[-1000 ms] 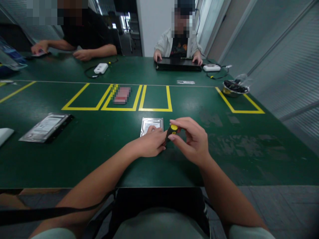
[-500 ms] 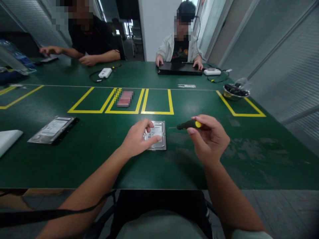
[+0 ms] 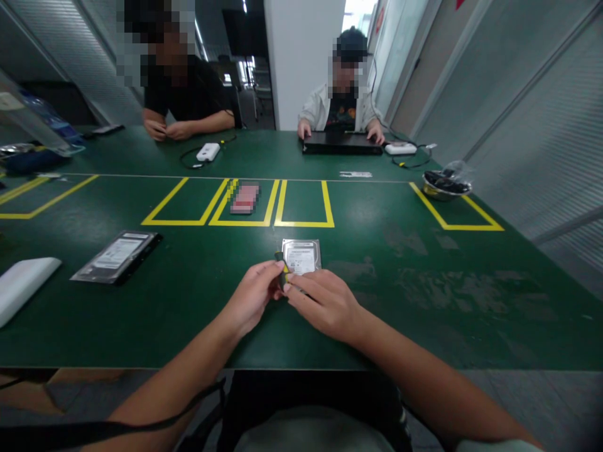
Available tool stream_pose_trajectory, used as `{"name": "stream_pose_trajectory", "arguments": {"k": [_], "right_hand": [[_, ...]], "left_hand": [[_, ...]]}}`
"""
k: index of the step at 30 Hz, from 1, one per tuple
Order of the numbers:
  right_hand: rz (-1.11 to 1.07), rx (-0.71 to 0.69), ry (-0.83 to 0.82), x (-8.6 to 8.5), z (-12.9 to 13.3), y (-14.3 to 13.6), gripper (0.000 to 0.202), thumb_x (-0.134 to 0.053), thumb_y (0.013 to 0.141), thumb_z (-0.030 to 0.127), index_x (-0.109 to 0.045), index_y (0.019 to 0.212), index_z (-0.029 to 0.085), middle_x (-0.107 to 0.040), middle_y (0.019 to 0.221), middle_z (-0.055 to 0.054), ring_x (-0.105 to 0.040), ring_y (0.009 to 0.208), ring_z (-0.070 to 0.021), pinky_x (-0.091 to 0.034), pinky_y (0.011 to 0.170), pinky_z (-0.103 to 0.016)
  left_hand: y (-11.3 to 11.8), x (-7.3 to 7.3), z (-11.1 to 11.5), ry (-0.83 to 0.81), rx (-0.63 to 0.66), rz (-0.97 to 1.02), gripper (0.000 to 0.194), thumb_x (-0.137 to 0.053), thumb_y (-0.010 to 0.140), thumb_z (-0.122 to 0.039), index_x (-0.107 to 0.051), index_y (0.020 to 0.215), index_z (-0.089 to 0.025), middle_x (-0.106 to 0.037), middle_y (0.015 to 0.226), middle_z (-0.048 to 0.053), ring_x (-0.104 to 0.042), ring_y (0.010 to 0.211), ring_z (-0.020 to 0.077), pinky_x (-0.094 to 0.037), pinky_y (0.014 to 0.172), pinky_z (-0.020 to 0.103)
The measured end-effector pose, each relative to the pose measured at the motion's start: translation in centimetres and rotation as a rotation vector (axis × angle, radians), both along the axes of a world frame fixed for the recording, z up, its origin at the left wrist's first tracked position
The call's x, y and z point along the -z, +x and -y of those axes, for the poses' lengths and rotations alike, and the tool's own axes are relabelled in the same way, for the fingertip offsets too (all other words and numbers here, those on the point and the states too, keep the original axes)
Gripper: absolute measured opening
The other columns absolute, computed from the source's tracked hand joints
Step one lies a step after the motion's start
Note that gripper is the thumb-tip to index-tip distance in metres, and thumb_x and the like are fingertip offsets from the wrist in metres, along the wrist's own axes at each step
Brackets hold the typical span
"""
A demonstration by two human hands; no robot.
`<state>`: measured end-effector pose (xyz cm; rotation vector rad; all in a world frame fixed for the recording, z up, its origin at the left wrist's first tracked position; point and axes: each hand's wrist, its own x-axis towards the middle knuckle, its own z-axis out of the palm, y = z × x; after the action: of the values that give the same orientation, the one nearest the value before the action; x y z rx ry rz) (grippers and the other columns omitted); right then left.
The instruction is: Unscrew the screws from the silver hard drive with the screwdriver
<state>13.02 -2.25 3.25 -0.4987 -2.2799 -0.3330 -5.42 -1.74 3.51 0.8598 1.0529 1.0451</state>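
Observation:
A dark green and yellow screwdriver [image 3: 283, 269] is held between my two hands, its thin shaft pointing up and away from me. My left hand [image 3: 257, 290] has its fingers closed around the left side of the handle. My right hand [image 3: 325, 301] pinches the handle from the right with its fingertips. Just beyond them, a silver hard drive [image 3: 304, 252] with a white label lies flat on the green table [image 3: 198, 339]. The near part of this drive is hidden behind my right hand.
A second hard drive [image 3: 115, 256] and a white object [image 3: 28, 285] lie to the left. Yellow tape outlines [image 3: 304, 224] cross the table. A metal bowl [image 3: 445, 190] of dark items stands right. Two people sit opposite, one touching a black laptop [image 3: 342, 144].
My right hand has brought the screwdriver left, and its shaft now points away from me. My left hand has left the hard drive and taken hold of the screwdriver too.

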Motion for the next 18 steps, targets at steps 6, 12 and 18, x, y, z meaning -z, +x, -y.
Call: {"name": "stream_pose_trajectory", "arguments": {"k": [6, 12, 18], "right_hand": [[0.155, 0.144, -0.28, 0.5, 0.5, -0.3, 0.023, -0.051, 0.095, 0.024, -0.066, 0.109, 0.014, -0.07, 0.107, -0.011, -0.062, 0.096, -0.0218, -0.05, 0.087, -0.038], [0.221, 0.438, -0.531, -0.4, 0.2, -0.8, 0.033, -0.052, 0.094, 0.032, -0.063, 0.118, 0.013, -0.059, 0.127, -0.018, -0.053, 0.112, -0.0289, -0.047, 0.096, -0.043], [0.297, 0.671, -0.688, -1.2, -0.6, -2.7, 0.062, -0.057, 0.086, 0.058, -0.051, 0.135, 0.02, -0.044, 0.142, -0.022, -0.045, 0.12, -0.0372, -0.052, 0.086, -0.052]], "left_hand": [[-6.8, 1.1, -3.1, 0.172, -0.028, -0.723, 0.042, -0.058, 0.082, -0.054, -0.055, 0.064, -0.017, -0.05, 0.054, -0.002, -0.047, 0.052, 0.0114, -0.033, 0.051, 0.023], [-10.4, 1.0, -5.1, 0.144, 0.138, -1.463, 0.048, -0.046, 0.082, -0.062, -0.062, 0.065, -0.02, -0.066, 0.071, 0.006, -0.059, 0.07, 0.0227, -0.034, 0.057, 0.029], [-9.3, 1.1, -5.9, 0.086, 0.197, -1.597, 0.053, -0.041, 0.08, -0.069, -0.066, 0.08, -0.022, -0.071, 0.088, 0.01, -0.064, 0.081, 0.0289, -0.038, 0.059, 0.031]]}}
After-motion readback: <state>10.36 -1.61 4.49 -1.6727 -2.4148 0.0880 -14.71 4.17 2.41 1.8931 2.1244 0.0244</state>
